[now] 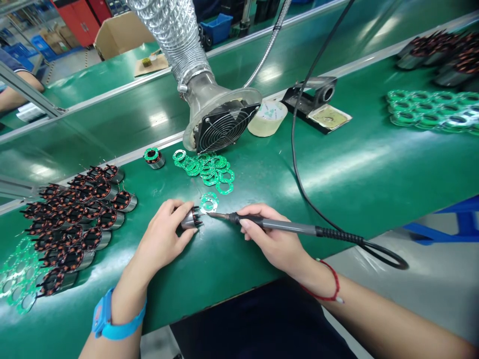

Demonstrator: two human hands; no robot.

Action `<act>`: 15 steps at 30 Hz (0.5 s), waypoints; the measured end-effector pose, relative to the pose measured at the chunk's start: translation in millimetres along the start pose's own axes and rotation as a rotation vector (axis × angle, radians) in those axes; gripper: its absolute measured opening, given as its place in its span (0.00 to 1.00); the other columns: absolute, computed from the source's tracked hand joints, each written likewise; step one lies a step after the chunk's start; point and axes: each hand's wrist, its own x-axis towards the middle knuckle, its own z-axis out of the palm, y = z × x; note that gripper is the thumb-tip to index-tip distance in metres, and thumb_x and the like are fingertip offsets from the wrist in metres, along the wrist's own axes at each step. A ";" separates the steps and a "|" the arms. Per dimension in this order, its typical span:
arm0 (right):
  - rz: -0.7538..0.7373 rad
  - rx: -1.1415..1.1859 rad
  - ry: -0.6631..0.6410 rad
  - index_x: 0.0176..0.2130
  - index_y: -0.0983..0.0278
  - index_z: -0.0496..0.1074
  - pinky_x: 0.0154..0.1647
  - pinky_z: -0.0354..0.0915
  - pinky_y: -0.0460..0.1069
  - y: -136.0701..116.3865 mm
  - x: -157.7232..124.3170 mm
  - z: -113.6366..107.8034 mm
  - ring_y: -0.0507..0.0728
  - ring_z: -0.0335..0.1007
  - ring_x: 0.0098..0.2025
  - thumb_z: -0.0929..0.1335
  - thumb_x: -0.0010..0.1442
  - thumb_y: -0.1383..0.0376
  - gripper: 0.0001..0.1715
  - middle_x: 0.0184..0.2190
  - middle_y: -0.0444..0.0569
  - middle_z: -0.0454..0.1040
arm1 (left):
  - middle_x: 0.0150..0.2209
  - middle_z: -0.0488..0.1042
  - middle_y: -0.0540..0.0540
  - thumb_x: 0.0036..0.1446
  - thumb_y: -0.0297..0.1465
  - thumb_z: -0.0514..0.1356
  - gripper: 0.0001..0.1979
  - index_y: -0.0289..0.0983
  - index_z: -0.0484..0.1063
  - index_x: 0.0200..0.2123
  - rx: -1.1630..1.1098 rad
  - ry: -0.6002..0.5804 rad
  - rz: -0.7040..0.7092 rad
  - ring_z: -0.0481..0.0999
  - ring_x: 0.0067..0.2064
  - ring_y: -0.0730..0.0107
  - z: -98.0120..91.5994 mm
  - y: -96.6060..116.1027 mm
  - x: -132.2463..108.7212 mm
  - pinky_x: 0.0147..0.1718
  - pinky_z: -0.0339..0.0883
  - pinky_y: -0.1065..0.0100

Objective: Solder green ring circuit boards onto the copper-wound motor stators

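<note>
My left hand (166, 232) grips a motor stator (190, 219) lying on its side on the green bench, its wired end turned right. In my right hand (271, 237) is a soldering iron (288, 225), held like a pen. The iron's tip reaches left to the stator's wired end, close to a fine wire; whether they touch I cannot tell. Just behind the tip lie a couple of green ring-shaped circuit boards (208, 202). Farther back is a loose pile of the same ring boards (209, 168). One stator with a ring board on it (153, 157) stands behind my left hand.
Rows of stators (82, 219) and panels of ring boards (22, 279) fill the left. A fume extractor (224, 124) hangs over the back, beside a tape roll (267, 118) and iron stand (316, 104). The iron's cable (295, 149) loops right. More ring boards (434, 108) lie far right.
</note>
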 end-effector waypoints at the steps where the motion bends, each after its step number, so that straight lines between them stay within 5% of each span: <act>1: -0.007 -0.011 -0.007 0.37 0.62 0.72 0.28 0.67 0.48 -1.0 0.3 0.1 0.53 0.71 0.29 0.66 0.59 0.62 0.07 0.27 0.45 0.73 | 0.48 0.67 0.41 0.57 0.30 0.58 0.22 0.40 0.62 0.55 0.007 -0.002 -0.003 0.69 0.50 0.59 0.2 0.1 0.0 0.50 0.67 0.56; 15: -0.052 -0.062 0.001 0.38 0.61 0.72 0.34 0.69 0.49 -2.5 -1.1 -1.1 0.54 0.74 0.33 0.66 0.59 0.63 0.07 0.31 0.46 0.75 | 0.48 0.67 0.40 0.57 0.31 0.58 0.21 0.37 0.63 0.55 0.020 0.037 0.003 0.70 0.50 0.59 0.8 -0.5 0.0 0.50 0.68 0.57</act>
